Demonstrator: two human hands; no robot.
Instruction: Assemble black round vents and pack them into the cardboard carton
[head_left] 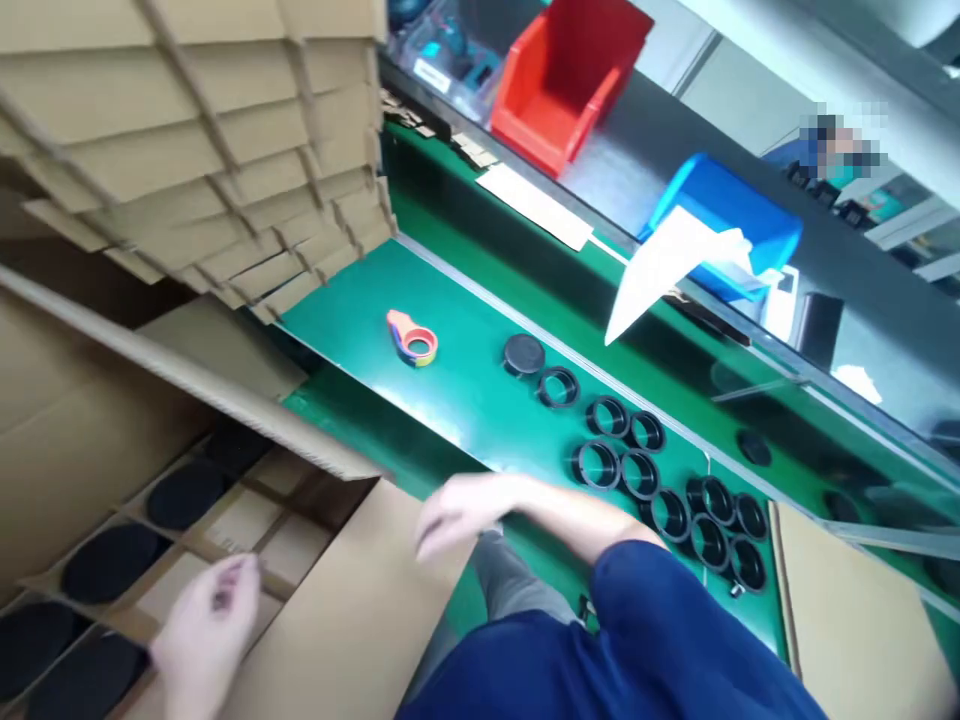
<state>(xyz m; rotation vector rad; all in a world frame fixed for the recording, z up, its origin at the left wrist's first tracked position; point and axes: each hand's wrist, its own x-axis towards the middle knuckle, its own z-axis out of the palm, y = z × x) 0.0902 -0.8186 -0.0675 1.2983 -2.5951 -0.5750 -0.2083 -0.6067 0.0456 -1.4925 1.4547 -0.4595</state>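
Observation:
My left hand (pixel 210 625) is over an open cardboard box (pixel 322 610), its fingers curled in; whether anything small is inside them I cannot make out. Below it, cardboard dividers split the box into cells. Several cells hold round black pieces (pixel 112 562); others show bare cardboard. My right hand (pixel 457 510), slightly blurred, hangs above the box's near flap with fingers loosely bent and apart, and no object shows in it. Several black rings (pixel 598 464) stand on the green bench (pixel 465 385) to the right, beside a black disc-shaped piece (pixel 523 354).
A stack of cardboard dividers (pixel 217 130) rises at the upper left. A tape dispenser (pixel 414 342) lies on the bench. Above are a shelf with a red bin (pixel 555 90), a blue bin (pixel 724 215) and hanging white paper (pixel 660 265). A cardboard box (pixel 855 610) sits at right.

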